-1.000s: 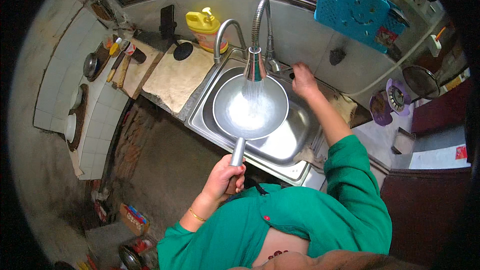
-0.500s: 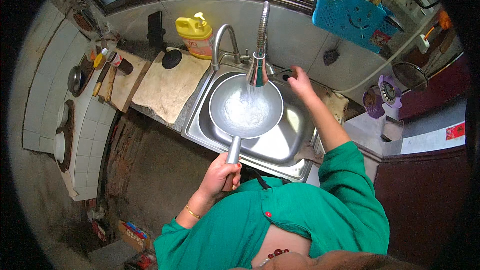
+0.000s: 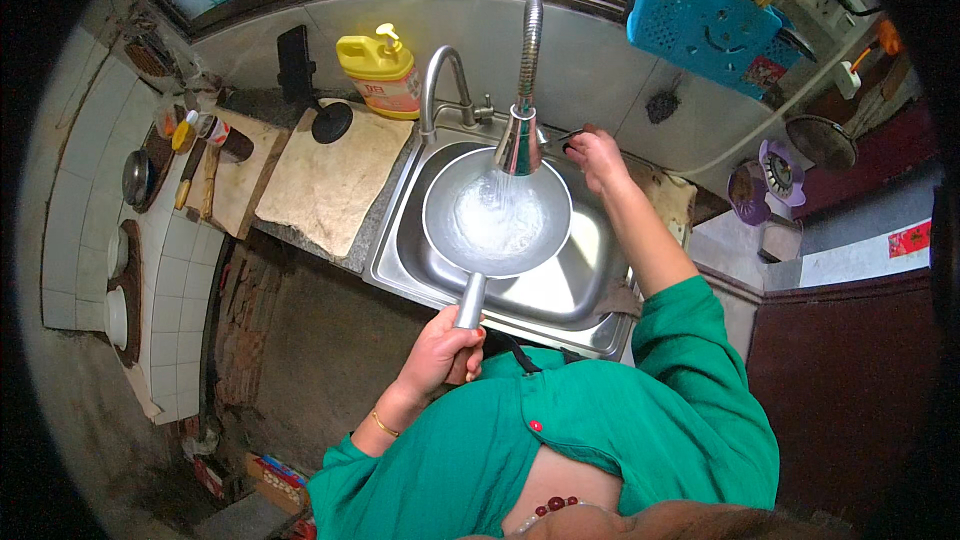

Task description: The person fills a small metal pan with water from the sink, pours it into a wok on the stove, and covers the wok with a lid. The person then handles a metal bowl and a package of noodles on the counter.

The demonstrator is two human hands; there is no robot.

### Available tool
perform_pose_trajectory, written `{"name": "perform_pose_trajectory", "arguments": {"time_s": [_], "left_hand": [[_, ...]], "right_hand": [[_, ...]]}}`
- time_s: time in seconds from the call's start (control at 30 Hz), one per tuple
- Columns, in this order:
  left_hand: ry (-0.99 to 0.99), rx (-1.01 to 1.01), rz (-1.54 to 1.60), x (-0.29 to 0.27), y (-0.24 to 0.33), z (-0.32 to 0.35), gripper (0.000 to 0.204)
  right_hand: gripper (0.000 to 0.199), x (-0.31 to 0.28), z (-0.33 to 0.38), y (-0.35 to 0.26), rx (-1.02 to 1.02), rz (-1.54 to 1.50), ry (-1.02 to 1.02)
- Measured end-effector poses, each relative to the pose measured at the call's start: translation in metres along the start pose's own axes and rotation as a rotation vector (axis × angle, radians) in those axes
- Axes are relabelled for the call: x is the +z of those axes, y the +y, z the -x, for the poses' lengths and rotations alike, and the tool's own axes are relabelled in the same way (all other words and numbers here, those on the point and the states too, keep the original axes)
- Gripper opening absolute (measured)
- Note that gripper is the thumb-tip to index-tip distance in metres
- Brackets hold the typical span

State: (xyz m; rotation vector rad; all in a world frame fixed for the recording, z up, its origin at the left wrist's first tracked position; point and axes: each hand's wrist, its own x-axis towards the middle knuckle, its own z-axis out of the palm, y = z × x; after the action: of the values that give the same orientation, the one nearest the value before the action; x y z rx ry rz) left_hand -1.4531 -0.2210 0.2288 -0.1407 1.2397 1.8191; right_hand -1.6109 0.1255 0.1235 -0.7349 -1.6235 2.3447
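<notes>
My left hand [image 3: 440, 348] is closed round the handle [image 3: 470, 305] of a grey metal pan. The pan [image 3: 440, 240] is held level over a stainless steel sink [image 3: 590, 285], with shallow water in it. A spray faucet head [image 3: 518, 145] on a coiled neck pours a stream into its middle. Beyond the pan's right side, my right hand [image 3: 597, 158] has its fingers bent round the faucet lever [image 3: 570, 135] at the back of the sink; its fingertips are partly hidden.
Left of the spray head stands a second, curved tap [image 3: 436, 80]. A yellow pump jug [image 3: 380, 80], a black phone stand [image 3: 330, 122] and a beige cloth [image 3: 325, 185] occupy the left counter. A blue basket [image 3: 690, 25] with brushes and chopsticks hangs at the upper right.
My right hand has moved slightly, its fingers now at the faucet lever. The pan remains under the running water, in my left hand. The view has shifted a little.
</notes>
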Motion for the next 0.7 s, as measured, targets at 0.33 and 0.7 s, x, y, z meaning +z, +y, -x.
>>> {"name": "perform_pose_trajectory", "arguments": {"time_s": [0.33, 0.7], "left_hand": [[0.013, -0.018, -0.008, -0.003, -0.002, 0.001, 0.018], [-0.019, -0.036, -0.016, -0.011, -0.003, -0.001, 0.017]], "right_hand": [[0.058, -0.001, -0.001, 0.003, -0.012, -0.074, 0.0], [0.049, 0.006, 0.001, -0.002, -0.017, -0.135, 0.018]]}}
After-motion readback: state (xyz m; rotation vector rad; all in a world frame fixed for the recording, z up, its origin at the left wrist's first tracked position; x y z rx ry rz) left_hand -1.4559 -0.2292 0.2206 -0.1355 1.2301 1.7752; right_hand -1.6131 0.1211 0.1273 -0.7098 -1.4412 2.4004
